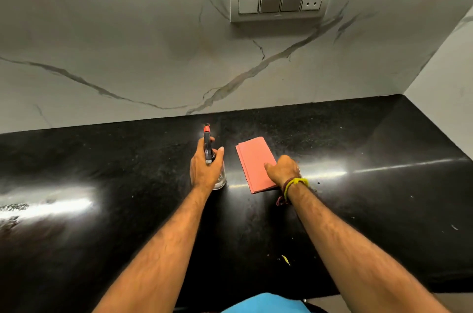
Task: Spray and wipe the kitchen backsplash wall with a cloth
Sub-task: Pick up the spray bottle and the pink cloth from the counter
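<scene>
- Leftmost, bright glare lies on the black worktop (102, 159), which runs along the foot of the wall.
- Above it stands the backsplash (128, 44), white marble with grey veins, turning a corner at the far right.
- Left of centre, the left hand (203, 170) holds the spray bottle (220, 178); its grip is wrapped round the neck, thumb out to the right, one fingertip showing by the trigger.
- That bottle is clear, with a black head and an orange nozzle (206, 129) aimed at the wall; its base sits on or just over the worktop, and which one I cannot tell.
- Just right of the bottle, apart from it, a folded pink cloth (253, 159) lies flat on the worktop, well short of the wall.
- Over the cloth's near right corner rests the right hand (282, 169), fingers curled down onto the fabric; whether the grip pinches it or only presses cannot be told.
- At that wrist sit yellow and dark red threads (294, 184).
- High on the wall, above the cloth, is a switch plate (281, 0) with three switches and a socket.
- Along the bottom edge, between the forearms, shows a strip of blue clothing (266, 303).
</scene>
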